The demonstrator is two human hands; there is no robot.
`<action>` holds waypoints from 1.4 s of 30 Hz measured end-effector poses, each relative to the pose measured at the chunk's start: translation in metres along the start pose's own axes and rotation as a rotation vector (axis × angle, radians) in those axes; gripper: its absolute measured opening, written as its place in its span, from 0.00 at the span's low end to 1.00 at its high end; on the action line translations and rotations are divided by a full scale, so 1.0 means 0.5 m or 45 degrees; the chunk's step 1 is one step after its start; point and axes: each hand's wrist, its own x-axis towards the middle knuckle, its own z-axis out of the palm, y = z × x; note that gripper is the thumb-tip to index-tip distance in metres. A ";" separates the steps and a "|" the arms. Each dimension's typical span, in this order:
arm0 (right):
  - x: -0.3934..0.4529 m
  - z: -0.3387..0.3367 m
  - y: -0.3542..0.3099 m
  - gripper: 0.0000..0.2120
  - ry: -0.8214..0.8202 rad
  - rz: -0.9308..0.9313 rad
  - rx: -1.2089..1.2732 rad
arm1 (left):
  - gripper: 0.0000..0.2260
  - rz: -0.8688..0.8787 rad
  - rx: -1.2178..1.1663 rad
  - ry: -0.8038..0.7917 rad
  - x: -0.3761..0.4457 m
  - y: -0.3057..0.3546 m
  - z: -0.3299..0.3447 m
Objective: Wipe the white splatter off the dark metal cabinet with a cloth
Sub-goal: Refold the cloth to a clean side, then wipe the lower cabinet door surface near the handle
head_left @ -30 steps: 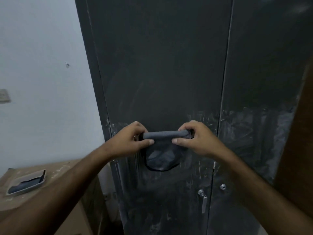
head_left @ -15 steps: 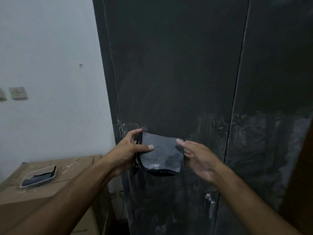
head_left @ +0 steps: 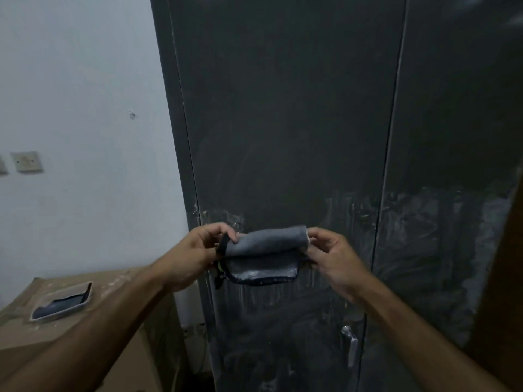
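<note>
A tall dark metal cabinet [head_left: 283,108] with two doors fills the middle and right of the view. White smeared splatter [head_left: 424,230] covers its lower half, with drip streaks below. In front of the left door I hold a grey-blue cloth [head_left: 266,247], folded over along its top, its lower edge wet and white. My left hand [head_left: 198,250] pinches the cloth's left end. My right hand [head_left: 331,253] pinches its right end. The cloth is held off the door surface.
A cardboard box [head_left: 113,281] stands at lower left against the white wall, with a white tray [head_left: 63,301] holding a dark cloth on top. A silver door handle [head_left: 351,343] sits low on the cabinet. A brown panel edges in at the right [head_left: 503,278].
My right hand, which had let go, has taken hold of the cloth's right end again. The cloth's top is now folded over between both hands.
</note>
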 end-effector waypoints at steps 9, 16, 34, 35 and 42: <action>-0.001 -0.014 -0.018 0.27 -0.304 0.066 -0.061 | 0.23 -0.268 -0.032 -0.515 -0.013 0.015 -0.043; 0.029 -0.007 -0.062 0.16 -0.346 -0.056 -0.683 | 0.15 -0.076 0.439 -0.161 0.004 0.018 -0.007; 0.216 0.130 -0.127 0.17 0.460 -1.083 -1.139 | 0.21 1.042 1.698 0.866 0.011 -0.178 -0.073; 0.240 0.127 -0.139 0.20 0.520 -1.150 -1.191 | 0.23 1.072 1.874 0.738 0.005 -0.202 -0.080; 0.346 0.192 -0.116 0.21 0.600 -1.456 -1.530 | 0.28 1.065 2.408 0.289 0.024 -0.275 -0.179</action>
